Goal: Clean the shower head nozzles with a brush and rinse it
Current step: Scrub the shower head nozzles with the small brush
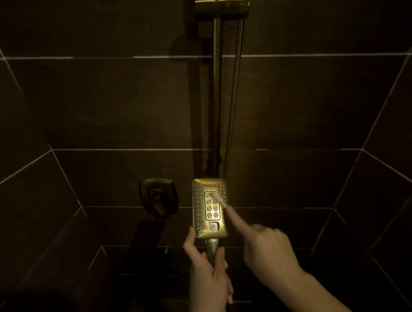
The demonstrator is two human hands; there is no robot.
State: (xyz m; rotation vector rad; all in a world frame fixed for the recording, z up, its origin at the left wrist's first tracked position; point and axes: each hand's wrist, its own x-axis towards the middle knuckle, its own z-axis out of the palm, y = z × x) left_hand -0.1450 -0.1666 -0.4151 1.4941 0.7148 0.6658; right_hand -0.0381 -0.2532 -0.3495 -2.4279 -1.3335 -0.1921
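In the head view, the left hand [206, 271] is closed around the handle of the rectangular gold metal shower head [209, 208], with the thumb lying against its lower left edge. The shower head stands upright in the lower middle of the picture, in front of the dark brown tiled wall [103, 101], and its nozzle face is turned to the camera. The right hand [268, 252] holds a small pale brush [220, 200] (it is blurred), the index finger stretched along it, the other fingers curled in. The brush tip touches the inner nozzle panel. Behind rise a gold vertical rail [218, 91] and a metal hose [235, 95], and a gold wall handle [158, 196] sits to the left.
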